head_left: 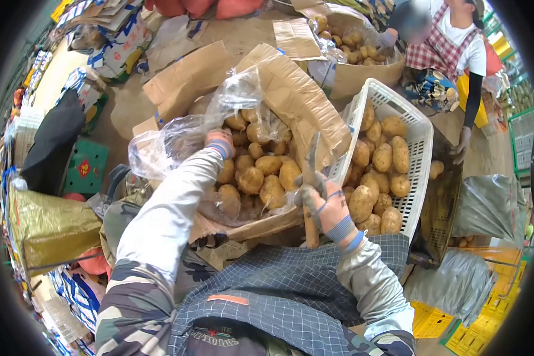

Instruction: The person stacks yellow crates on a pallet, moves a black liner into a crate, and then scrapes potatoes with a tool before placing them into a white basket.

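Potatoes [255,178] fill an open cardboard box [305,98] in front of me, lined with a clear plastic bag [240,92]. My left hand [218,142], in a glove with a blue-striped cuff, reaches into the box at the bag's left side, beside the potatoes. Its fingers are hidden behind the wrist and plastic. My right hand [326,204], also gloved, is closed around a long wooden-handled tool [310,228] with a narrow, slightly curved upper end. It is upright in view, between the box and a white plastic crate [418,160] of potatoes.
Another cardboard box [368,77] of potatoes stands at the back, where a person in a checked apron [439,50] has one hand. A dark crate [442,213] is beside the white one. Grey sacks [489,207] stand at right, an olive sack [50,219] at left.
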A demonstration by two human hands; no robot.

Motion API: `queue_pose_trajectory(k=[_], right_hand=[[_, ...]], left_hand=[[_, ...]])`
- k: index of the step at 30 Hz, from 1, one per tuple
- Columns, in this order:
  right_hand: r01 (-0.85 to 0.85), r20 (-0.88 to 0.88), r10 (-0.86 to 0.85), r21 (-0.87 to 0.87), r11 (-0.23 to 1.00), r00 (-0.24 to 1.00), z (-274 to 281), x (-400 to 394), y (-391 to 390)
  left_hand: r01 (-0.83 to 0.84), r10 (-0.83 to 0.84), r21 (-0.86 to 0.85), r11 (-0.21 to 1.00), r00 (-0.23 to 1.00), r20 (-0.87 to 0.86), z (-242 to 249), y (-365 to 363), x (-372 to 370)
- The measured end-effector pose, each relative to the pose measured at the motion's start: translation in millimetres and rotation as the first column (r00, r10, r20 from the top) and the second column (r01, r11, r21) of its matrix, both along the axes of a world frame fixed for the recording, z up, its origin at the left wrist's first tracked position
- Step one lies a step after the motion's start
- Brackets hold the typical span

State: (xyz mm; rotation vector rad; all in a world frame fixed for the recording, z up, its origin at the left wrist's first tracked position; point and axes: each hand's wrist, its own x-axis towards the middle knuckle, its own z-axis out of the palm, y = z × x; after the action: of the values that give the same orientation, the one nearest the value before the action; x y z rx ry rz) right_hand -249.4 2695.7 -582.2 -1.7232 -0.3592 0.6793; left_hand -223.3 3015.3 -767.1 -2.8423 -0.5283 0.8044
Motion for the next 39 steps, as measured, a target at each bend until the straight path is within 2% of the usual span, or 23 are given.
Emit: queue_pose_trajectory(k=[3,5,8,10,13,14,15,16,17,19,20,23,24,27,29,31,32,33,35,36,37,38,39], right_hand=[[-0.038,-0.029,0.036,-0.076,0.996,0.999,-5,10,3],[-0.032,-0.017,0.030,-0.082,0.996,0.999,-16,15,0],[0.016,0.085,-0.007,-0.114,0.993,0.996,-26,21,-7],[0.050,0.050,-0.046,-0.067,0.997,0.998,-22,23,-14],[0.064,-0.134,-0.066,-0.020,0.998,0.989,1,18,-22],[0.024,-0.084,-0.027,-0.037,0.999,0.996,0,16,-25],[-0.018,-0.030,0.016,-0.059,0.998,0.999,0,14,-26],[0.033,0.205,0.007,-0.190,0.981,0.979,-4,2,-27],[0.026,0.206,0.014,-0.188,0.982,0.978,-11,-2,-26],[-0.161,0.667,0.281,-0.237,0.958,0.690,-23,-10,-26],[-0.120,0.476,0.165,-0.124,0.985,0.864,-11,-16,-15],[-0.156,0.439,0.227,-0.192,0.969,0.869,13,-22,7],[-0.162,0.364,0.258,-0.274,0.948,0.895,29,-24,17],[-0.181,0.308,0.306,-0.372,0.910,0.901,17,-28,34],[-0.194,0.355,0.378,-0.458,0.868,0.855,24,-37,44],[-0.249,0.331,0.580,-0.669,0.701,0.745,26,-49,54],[-0.276,0.341,0.650,-0.703,0.656,0.679,25,-54,58],[-0.286,0.334,0.659,-0.705,0.650,0.674,22,-54,60],[-0.278,0.361,0.638,-0.678,0.680,0.680,12,-48,62],[-0.231,0.491,0.500,-0.509,0.829,0.714,5,-39,56],[-0.163,0.527,0.319,-0.322,0.933,0.788,1,-29,52],[-0.181,0.274,0.214,-0.141,0.973,0.937,-1,-17,52],[-0.132,-0.027,0.133,0.036,0.991,0.991,-3,-9,51]], left_hand=[[-0.068,0.085,0.219,0.973,0.994,-0.070,-38,-2,23],[0.032,0.009,0.166,0.986,0.971,-0.237,-43,0,29],[0.172,-0.113,0.086,0.981,0.880,-0.462,12,-8,32],[0.228,-0.238,-0.073,0.971,0.883,-0.405,3,12,27],[-0.093,0.065,-0.425,0.900,0.995,-0.081,96,4,-13],[0.206,-0.126,-0.687,0.697,0.978,0.165,86,31,-39],[0.098,0.096,-0.933,0.345,0.986,0.139,98,26,-62],[0.022,0.245,-0.994,-0.103,0.969,-0.004,111,21,-86],[-0.241,0.353,-0.697,-0.676,0.724,-0.593,152,-13,-105],[-0.169,0.357,-0.669,-0.723,0.739,-0.572,172,-31,-132],[-0.106,0.352,-0.635,-0.765,0.757,-0.550,174,-35,-143],[0.001,0.362,-0.552,-0.834,0.755,-0.546,153,-41,-162],[0.032,0.459,-0.612,-0.790,0.692,-0.557,150,-46,-163],[-0.019,0.409,-0.593,-0.805,0.705,-0.579,169,-57,-152],[0.009,0.416,-0.562,-0.827,0.683,-0.601,166,-58,-148],[-0.067,0.296,-0.521,-0.851,0.759,-0.581,155,-49,-150],[0.020,0.494,-0.577,-0.817,0.540,-0.681,169,-67,-146],[0.026,0.497,-0.573,-0.819,0.531,-0.687,174,-72,-144],[0.049,0.572,-0.625,-0.779,0.463,-0.677,178,-71,-143],[0.023,0.501,-0.616,-0.788,0.606,-0.619,168,-62,-145],[0.025,0.501,-0.614,-0.789,0.604,-0.620,163,-50,-146],[-0.037,0.381,-0.583,-0.812,0.723,-0.577,161,-41,-145],[-0.109,0.242,-0.554,-0.826,0.818,-0.522,159,-39,-144]])
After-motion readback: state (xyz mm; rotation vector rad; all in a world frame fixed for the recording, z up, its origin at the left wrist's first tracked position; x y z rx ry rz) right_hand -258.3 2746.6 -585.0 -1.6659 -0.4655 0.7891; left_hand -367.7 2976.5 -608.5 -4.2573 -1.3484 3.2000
